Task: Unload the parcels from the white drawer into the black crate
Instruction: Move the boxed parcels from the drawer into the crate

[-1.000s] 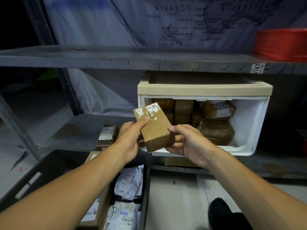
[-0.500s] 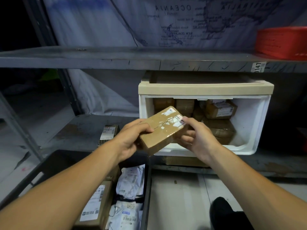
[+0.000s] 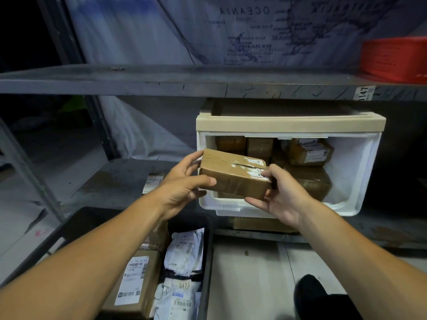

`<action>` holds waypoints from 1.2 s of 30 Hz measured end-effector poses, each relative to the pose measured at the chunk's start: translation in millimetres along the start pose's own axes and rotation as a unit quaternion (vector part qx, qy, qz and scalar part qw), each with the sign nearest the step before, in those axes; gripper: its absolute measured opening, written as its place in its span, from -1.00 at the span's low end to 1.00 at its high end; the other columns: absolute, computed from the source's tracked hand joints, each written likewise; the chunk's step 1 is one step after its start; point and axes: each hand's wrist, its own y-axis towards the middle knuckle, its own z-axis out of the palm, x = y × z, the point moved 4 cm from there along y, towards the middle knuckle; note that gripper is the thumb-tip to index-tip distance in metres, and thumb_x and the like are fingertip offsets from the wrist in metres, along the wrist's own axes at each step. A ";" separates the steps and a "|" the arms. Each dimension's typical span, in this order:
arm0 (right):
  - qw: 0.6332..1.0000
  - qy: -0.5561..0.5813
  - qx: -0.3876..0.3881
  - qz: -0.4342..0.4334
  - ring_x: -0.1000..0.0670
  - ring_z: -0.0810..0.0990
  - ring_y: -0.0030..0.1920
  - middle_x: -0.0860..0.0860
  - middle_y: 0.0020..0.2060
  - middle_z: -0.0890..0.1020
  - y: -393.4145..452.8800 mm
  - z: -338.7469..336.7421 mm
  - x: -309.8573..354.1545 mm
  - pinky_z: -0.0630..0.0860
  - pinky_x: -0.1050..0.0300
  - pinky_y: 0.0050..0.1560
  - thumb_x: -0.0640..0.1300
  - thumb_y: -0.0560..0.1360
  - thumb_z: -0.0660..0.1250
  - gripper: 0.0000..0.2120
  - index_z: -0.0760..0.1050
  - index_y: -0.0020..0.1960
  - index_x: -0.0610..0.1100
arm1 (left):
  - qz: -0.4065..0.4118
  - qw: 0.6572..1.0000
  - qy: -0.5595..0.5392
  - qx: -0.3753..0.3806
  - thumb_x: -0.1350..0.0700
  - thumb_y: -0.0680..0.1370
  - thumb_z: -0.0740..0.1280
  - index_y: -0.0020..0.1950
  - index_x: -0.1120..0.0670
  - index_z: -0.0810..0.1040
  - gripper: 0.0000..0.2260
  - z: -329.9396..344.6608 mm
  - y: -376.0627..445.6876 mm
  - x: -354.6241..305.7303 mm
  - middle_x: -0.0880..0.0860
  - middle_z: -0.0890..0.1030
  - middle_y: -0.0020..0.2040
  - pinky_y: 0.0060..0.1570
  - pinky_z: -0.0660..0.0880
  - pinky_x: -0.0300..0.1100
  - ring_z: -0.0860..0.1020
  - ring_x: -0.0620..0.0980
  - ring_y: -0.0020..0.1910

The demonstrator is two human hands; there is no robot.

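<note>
Count 1 taped brown parcel (image 3: 233, 175) held between your 2 hands, left hand (image 3: 182, 190) and right hand (image 3: 280, 196). Count 1 white drawer (image 3: 355, 172) on the lower shelf; at least 5 brown parcels show inside it, the exact total hidden. Count 1 black crate (image 3: 206, 262) below, holding 1 labelled brown box (image 3: 136, 280) near its left side and at least 2 white mailer bags (image 3: 184, 252). Count 1 small parcel (image 3: 154, 182) on the shelf left of the drawer, and 1 red crate (image 3: 395, 58) at the upper shelf's right edge.
</note>
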 end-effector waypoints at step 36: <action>0.981 -0.185 0.039 0.051 -0.16 0.66 0.02 -0.15 0.08 0.71 -7.8 -3.2 -3.1 0.67 -0.04 -0.12 0.51 0.40 0.25 -0.33 0.57 0.21 0.00 | -0.009 0.999 0.038 -0.016 0.08 0.51 0.45 0.28 0.12 0.59 -0.65 1.6 -10.3 -2.2 0.08 0.73 0.10 0.02 0.65 -0.09 0.71 0.02 0.05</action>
